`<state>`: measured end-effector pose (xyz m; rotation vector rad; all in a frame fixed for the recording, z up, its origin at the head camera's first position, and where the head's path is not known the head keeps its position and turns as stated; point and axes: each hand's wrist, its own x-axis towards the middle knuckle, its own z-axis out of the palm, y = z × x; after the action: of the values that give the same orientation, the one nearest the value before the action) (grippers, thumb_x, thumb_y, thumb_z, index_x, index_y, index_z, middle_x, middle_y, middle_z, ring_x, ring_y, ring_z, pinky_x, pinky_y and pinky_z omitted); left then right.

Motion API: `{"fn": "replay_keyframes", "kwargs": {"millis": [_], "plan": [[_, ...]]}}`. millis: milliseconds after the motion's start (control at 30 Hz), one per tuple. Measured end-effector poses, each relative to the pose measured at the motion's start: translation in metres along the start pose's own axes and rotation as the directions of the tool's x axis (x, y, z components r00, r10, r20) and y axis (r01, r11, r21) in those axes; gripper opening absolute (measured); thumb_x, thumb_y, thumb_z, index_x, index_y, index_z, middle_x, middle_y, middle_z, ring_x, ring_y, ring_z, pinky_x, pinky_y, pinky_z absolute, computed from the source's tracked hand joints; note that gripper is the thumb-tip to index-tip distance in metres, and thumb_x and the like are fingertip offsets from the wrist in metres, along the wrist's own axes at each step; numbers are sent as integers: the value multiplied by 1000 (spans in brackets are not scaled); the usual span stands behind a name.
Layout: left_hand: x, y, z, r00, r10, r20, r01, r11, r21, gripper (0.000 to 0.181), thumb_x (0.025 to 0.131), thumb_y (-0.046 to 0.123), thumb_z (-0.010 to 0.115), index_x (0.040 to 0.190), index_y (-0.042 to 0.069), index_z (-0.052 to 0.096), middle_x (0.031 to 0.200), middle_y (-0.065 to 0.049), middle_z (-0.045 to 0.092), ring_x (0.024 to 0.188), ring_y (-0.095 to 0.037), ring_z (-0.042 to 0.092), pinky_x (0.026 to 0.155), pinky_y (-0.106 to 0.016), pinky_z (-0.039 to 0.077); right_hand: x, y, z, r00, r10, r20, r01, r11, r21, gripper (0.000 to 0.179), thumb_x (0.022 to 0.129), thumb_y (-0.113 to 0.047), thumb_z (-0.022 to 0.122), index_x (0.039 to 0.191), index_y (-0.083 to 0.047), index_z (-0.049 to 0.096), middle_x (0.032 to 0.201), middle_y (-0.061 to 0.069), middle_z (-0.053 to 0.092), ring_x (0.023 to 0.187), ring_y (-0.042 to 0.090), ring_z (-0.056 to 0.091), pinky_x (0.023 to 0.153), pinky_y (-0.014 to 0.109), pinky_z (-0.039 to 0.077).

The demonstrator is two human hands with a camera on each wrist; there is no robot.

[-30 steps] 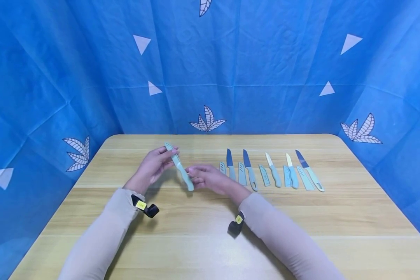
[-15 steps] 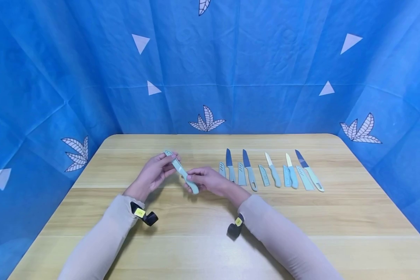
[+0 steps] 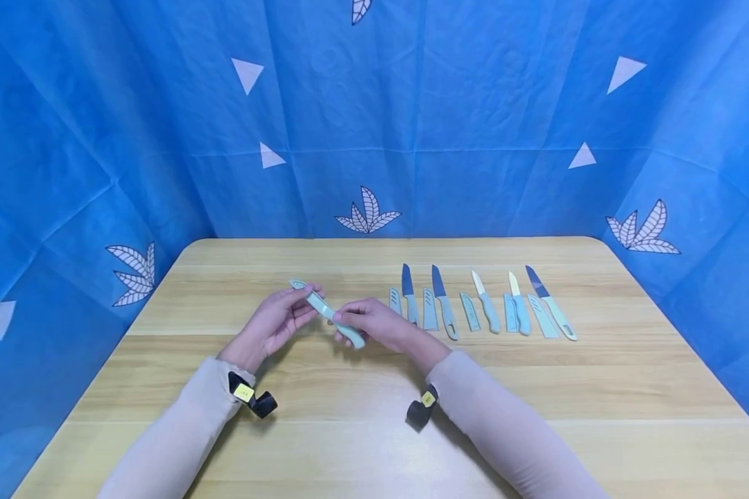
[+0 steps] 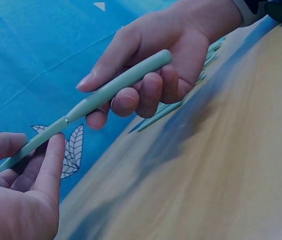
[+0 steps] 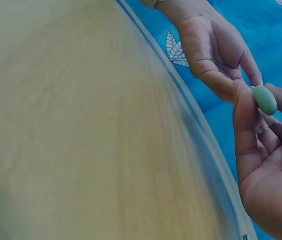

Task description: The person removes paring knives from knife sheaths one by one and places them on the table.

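A light green knife is held above the table between both hands, its blade hidden in a matching sheath. My left hand pinches the sheath between thumb and fingers. My right hand grips the handle, thumb on top. In the left wrist view the sheath meets the handle at a thin seam. Only the rounded handle end shows clearly in the right wrist view, between the right thumb and fingers.
Right of the hands, several unsheathed knives lie in a row on the wooden table, among them a dark-bladed knife and a white-bladed knife. Loose sheaths, such as a slotted sheath, lie beside them. A blue curtain hangs behind.
My right hand, earlier beside the handle, has closed its grip on it. The sheathed knife has tilted flatter, its handle end shifting right and its tip coming nearer.
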<state>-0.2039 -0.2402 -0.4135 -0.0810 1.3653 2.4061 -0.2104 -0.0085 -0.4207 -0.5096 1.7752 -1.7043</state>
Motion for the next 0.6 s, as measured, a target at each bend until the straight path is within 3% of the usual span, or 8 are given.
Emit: {"fn": "replay_keyframes", "kwargs": {"millis": [333, 600], "plan": [[-6, -11, 2, 998, -37, 56, 40, 998, -55, 24, 101, 15, 55, 119, -1, 60, 107, -16, 69, 93, -21, 70, 94, -29, 52, -8, -4, -7, 999, 32, 25, -30, 998, -62, 31, 100, -23, 57, 116, 2, 66, 93, 16, 69, 72, 19, 62, 61, 25, 58], [-11, -19, 10, 994, -60, 95, 65, 997, -49, 23, 102, 14, 53, 118, -1, 60, 106, -16, 69, 94, -23, 69, 97, -31, 52, -23, -8, -16, 997, 41, 68, -33, 993, -113, 34, 101, -23, 56, 118, 5, 64, 96, 19, 68, 71, 17, 61, 60, 24, 56]]}}
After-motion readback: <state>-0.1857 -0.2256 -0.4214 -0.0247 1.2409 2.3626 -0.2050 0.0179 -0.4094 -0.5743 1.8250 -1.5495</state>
